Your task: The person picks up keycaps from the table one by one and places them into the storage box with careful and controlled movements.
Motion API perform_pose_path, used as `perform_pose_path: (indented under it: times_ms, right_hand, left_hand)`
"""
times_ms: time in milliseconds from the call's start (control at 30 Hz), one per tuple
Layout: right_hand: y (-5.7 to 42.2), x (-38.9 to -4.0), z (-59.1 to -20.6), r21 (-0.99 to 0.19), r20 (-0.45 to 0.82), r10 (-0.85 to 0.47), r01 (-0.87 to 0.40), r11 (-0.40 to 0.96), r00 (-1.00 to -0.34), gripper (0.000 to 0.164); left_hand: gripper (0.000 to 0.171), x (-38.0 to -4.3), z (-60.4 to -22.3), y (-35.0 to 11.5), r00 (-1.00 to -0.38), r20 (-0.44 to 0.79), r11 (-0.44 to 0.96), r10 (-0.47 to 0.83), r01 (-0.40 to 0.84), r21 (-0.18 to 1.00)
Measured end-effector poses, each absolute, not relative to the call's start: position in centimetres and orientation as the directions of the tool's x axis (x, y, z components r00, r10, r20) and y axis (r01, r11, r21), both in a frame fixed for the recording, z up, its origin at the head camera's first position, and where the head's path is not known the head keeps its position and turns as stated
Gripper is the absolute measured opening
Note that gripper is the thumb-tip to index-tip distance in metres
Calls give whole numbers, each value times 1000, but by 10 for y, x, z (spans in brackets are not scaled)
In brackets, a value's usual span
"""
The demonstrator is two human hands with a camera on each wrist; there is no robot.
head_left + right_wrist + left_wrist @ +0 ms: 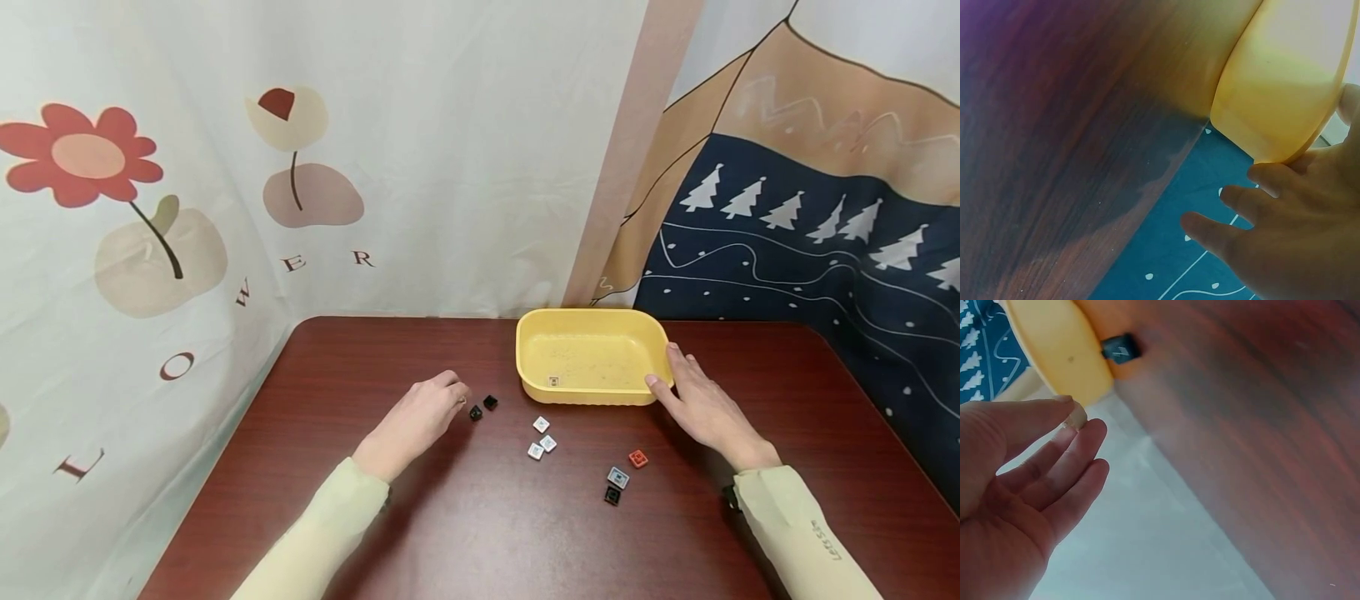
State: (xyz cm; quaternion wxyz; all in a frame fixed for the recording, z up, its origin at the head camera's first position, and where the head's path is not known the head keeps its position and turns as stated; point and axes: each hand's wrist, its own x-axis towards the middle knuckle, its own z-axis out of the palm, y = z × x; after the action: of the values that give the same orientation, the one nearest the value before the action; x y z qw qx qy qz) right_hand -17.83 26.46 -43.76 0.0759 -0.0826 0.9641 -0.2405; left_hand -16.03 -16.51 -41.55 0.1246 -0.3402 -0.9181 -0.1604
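My left hand (423,417) is over the table left of the tub, pinching a small beige keycap (1077,417) between thumb and fingertips. Just right of those fingers lie two black keycaps (483,407); the left wrist view shows a black keycap (1121,349) with a pale mark. My right hand (705,404) holds the right end of a yellow plastic tub (592,397), thumb over the rim and fingers along the outside. In the right wrist view several fingers (1222,240) stretch out away from the wall. One small keycap (553,381) lies inside the tub.
Three white keycaps (542,444) lie in front of the tub. Nearer the front right are a red keycap (637,458), a grey-blue keycap (618,477) and a black keycap (612,496). Printed curtains (450,167) hang behind the dark red-brown table (360,358).
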Motion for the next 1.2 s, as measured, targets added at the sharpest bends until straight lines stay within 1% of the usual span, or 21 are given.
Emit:
perform_pose_path:
  times_ms: [67, 233, 367, 467, 667, 967, 1100, 1200]
  right_hand:
    - [265, -178, -438, -477, -106, -196, -123, 870, -975, 94]
    - [265, -179, -438, -472, -98, -198, -129, 872, -975, 93]
    - [265, -179, -439, -468, -97, -196, -129, 874, -976, 93]
    - [264, -179, -439, -468, -99, -195, -127, 874, -976, 93]
    - [264, -179, -438, -471, -97, -195, -128, 873, -976, 94]
    - [264, -179, -438, -468, -91, -196, -131, 874, -976, 93]
    - [264, -179, -436, -469, -94, -195, -130, 874, -976, 93]
    - [264, -179, -436, -467, -94, -196, -130, 875, -976, 92]
  left_hand:
    - [10, -159, -411, -159, -732, 355, 705, 582, 672, 229]
    - [10, -160, -402, -145, -692, 411, 662, 593, 710, 239]
    - [14, -163, -399, -133, -647, 453, 634, 613, 745, 205]
    - [14, -166, -396, -123, -626, 474, 620, 619, 760, 194]
    - [17, -174, -390, -102, -601, 492, 609, 630, 775, 168]
    - [14, -185, -388, -74, -593, 499, 586, 632, 787, 194]
    - [13, -191, -389, -65, -597, 490, 596, 635, 782, 180]
    - [13, -197, -392, -60, -614, 470, 616, 634, 768, 174]
